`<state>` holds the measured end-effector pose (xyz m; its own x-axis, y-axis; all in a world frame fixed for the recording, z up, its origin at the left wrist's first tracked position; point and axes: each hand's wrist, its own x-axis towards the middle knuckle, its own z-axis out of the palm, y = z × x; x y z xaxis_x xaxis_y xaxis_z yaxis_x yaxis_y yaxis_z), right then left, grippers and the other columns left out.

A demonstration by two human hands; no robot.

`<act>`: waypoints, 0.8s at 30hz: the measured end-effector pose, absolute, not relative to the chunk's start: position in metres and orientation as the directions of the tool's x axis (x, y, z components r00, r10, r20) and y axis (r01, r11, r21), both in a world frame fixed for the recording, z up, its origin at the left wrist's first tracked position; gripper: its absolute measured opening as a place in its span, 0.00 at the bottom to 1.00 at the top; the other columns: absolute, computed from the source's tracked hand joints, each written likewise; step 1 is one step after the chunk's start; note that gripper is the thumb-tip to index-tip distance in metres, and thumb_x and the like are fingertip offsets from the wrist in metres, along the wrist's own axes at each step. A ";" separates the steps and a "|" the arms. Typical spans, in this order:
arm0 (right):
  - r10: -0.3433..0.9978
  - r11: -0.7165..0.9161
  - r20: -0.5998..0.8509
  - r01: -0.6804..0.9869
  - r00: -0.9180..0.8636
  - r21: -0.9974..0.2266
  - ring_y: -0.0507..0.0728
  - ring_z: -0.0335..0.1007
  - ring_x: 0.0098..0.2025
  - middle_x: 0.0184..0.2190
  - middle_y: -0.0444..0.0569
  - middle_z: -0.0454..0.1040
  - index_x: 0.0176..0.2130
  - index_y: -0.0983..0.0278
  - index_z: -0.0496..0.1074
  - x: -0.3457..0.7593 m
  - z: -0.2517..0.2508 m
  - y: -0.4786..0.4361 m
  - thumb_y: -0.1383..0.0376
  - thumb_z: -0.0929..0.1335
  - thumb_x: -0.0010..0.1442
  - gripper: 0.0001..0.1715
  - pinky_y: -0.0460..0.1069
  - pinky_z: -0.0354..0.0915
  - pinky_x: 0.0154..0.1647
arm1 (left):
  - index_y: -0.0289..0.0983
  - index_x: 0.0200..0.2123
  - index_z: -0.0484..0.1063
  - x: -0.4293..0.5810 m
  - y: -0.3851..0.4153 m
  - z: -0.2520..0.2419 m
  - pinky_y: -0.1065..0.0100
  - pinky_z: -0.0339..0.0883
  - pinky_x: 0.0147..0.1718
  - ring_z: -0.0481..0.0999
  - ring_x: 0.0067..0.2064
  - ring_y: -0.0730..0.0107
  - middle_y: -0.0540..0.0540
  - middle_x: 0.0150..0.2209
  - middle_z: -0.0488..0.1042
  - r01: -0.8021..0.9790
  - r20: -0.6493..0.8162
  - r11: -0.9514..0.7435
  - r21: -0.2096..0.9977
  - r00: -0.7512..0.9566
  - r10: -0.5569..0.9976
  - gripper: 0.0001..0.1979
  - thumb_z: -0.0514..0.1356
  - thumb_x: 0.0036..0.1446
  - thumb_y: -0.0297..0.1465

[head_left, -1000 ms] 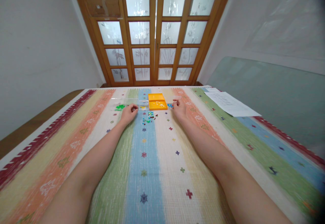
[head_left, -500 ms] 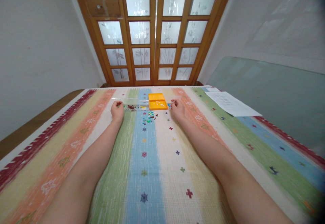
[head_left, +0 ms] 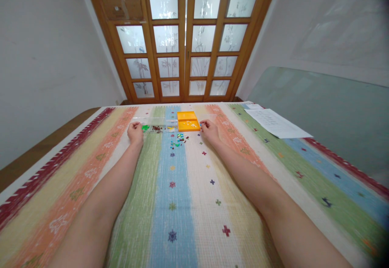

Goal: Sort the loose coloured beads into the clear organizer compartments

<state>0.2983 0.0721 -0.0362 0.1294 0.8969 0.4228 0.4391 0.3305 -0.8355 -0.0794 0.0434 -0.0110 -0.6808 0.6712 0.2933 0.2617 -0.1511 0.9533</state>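
Note:
My left hand (head_left: 135, 132) is closed, with its fingertips pinched together at the left end of a clear plastic box; whatever they hold is too small to make out. Beside it in the box lie green pieces (head_left: 146, 127), then dark red pieces (head_left: 157, 128) and yellow pieces (head_left: 172, 128). An orange box (head_left: 189, 129) stands open with small white pieces in it. Just right of this box is my right hand (head_left: 210, 130), fingers bent and pinched near a bit of blue; what is between them is hidden. Small blue, green and dark red pieces (head_left: 180, 137) lie loose in front.
A striped cloth (head_left: 173, 195) covers the table. Printed white paper (head_left: 276, 123) lies toward the right side, with more paper (head_left: 253, 106) behind it. Beyond the table's far edge stand wooden doors with glass panes (head_left: 170, 65).
My left hand has shifted a little to the left, uncovering the green pieces. My right hand has moved slightly left toward the orange box, over the blue pieces.

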 end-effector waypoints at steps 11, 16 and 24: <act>0.912 0.354 0.410 0.480 0.012 -0.802 0.55 0.72 0.31 0.30 0.44 0.78 0.41 0.61 0.78 0.293 -0.035 0.067 0.61 0.63 0.59 0.16 0.49 0.67 0.36 | 0.39 0.45 0.77 -0.058 0.037 -0.018 0.68 0.68 0.38 0.75 0.35 0.66 0.48 0.36 0.79 0.628 0.477 -0.178 0.758 -0.347 0.807 0.13 0.58 0.58 0.33; 0.913 0.364 0.408 0.479 -0.012 -0.799 0.56 0.73 0.32 0.30 0.44 0.77 0.41 0.60 0.77 0.291 -0.032 0.062 0.61 0.64 0.60 0.14 0.49 0.67 0.36 | 0.39 0.41 0.79 -0.023 0.023 -0.014 0.63 0.68 0.43 0.75 0.39 0.61 0.45 0.39 0.80 0.744 0.466 -0.416 0.523 0.159 0.870 0.10 0.58 0.61 0.32; 0.918 0.361 0.395 0.491 -0.039 -0.793 0.55 0.74 0.31 0.28 0.43 0.77 0.41 0.60 0.78 0.290 -0.038 0.067 0.61 0.64 0.62 0.14 0.49 0.69 0.37 | 0.41 0.46 0.82 0.021 0.003 -0.013 0.54 0.65 0.54 0.73 0.50 0.54 0.41 0.44 0.77 0.744 0.402 -0.579 0.334 0.443 0.801 0.12 0.60 0.64 0.34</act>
<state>0.2901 0.0674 -0.0378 -0.0386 0.9181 0.3945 0.4912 0.3612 -0.7926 0.0214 0.0031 -0.0126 0.4434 0.8013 0.4016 0.7438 -0.5790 0.3341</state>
